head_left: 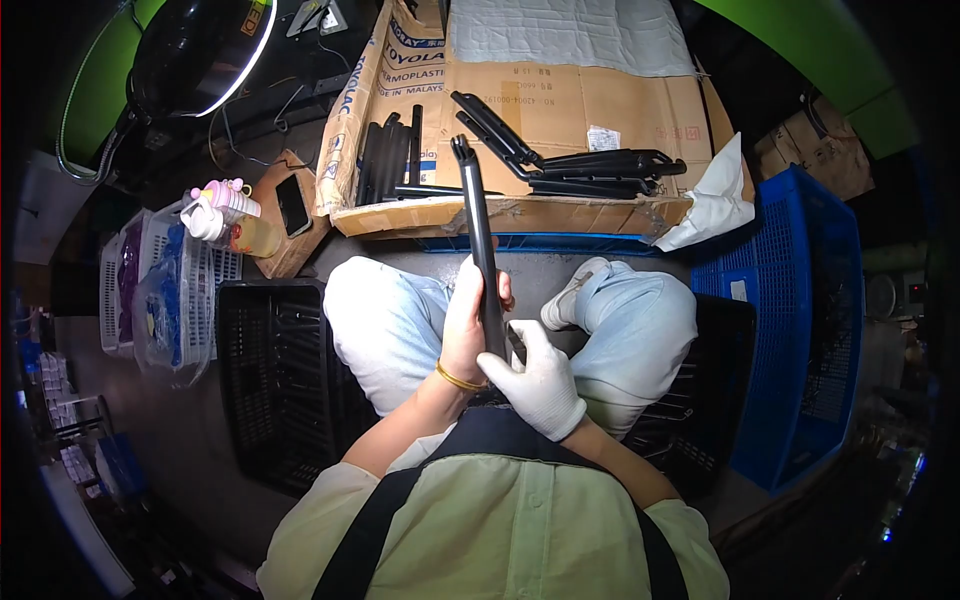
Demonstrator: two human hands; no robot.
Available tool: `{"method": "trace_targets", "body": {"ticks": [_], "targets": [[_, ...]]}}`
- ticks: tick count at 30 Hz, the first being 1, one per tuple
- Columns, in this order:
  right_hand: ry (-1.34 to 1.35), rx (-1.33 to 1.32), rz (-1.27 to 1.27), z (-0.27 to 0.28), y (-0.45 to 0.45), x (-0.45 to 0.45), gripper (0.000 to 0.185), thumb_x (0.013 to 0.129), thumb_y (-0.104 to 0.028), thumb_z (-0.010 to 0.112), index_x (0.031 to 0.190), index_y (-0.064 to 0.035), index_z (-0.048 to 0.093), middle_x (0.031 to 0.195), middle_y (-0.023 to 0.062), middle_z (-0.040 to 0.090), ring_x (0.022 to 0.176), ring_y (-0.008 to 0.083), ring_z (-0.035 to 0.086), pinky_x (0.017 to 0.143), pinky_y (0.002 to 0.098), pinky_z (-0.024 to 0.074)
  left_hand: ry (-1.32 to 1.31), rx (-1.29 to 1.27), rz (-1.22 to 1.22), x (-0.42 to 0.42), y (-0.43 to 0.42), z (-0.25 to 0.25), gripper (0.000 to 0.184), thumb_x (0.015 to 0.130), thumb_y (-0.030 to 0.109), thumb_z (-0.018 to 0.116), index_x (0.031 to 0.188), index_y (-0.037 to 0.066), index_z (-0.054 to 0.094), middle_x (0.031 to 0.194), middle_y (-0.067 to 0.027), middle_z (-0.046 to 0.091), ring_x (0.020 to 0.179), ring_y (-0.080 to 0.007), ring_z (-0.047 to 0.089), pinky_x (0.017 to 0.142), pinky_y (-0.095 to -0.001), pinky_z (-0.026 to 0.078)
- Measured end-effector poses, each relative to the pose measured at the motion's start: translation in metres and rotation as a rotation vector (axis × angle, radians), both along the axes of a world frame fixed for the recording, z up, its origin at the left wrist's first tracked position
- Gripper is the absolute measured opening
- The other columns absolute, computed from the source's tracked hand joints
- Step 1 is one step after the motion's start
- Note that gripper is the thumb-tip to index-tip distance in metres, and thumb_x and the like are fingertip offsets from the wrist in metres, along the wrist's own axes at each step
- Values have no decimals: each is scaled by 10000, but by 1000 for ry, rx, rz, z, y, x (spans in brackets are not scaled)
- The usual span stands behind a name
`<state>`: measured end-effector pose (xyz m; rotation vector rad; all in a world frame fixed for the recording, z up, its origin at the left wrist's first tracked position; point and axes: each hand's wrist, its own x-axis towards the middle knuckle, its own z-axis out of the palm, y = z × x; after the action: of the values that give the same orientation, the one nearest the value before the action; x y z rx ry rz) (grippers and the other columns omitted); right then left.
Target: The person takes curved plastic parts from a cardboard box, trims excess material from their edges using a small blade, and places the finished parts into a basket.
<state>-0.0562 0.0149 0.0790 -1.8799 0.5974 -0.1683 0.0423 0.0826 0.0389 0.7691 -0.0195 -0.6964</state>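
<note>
A long, glossy black plastic part (476, 215) stands nearly upright before me, with a forked, clip-like upper tip. My left hand (463, 325), bare with a yellow bangle at the wrist, is closed around its lower middle. My right hand (540, 385), in a white knitted glove, is closed at the part's lower end, thumb against it. A small dark piece shows between the gloved fingers; I cannot tell whether it belongs to the part. More black parts (600, 172) lie in a loose pile on the cardboard beyond, and several stand close together at its left.
A cardboard-lined work surface (560, 110) lies ahead, with a white cloth (575, 35) across its back. Black crates (270, 400) holding dark parts flank my legs. A blue crate (775, 330) stands right. Bottles (225, 205) and a phone (292, 206) sit left, below a lamp (200, 55).
</note>
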Motion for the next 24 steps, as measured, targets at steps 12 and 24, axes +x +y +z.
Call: {"method": "trace_targets", "body": {"ticks": [12,24], "targets": [[8,748,-38,-14,-19,-15,197,983,-194,462,889,-49,555,622,-4,506,545,66,453,517,252,387,0,-88,-124,0,13,4,379,991,311,494,1293,103,399,798,-20,465,621,-101,453,603,-229,394],[-133,-337,534,-2,-27,-3,129,924,-130,503,924,-27,580,807,166,626,690,345,646,581,442,500,-123,98,-172,-7,18,-1,486,1011,386,401,1320,12,426,842,-36,534,715,-69,441,649,-190,357]]}}
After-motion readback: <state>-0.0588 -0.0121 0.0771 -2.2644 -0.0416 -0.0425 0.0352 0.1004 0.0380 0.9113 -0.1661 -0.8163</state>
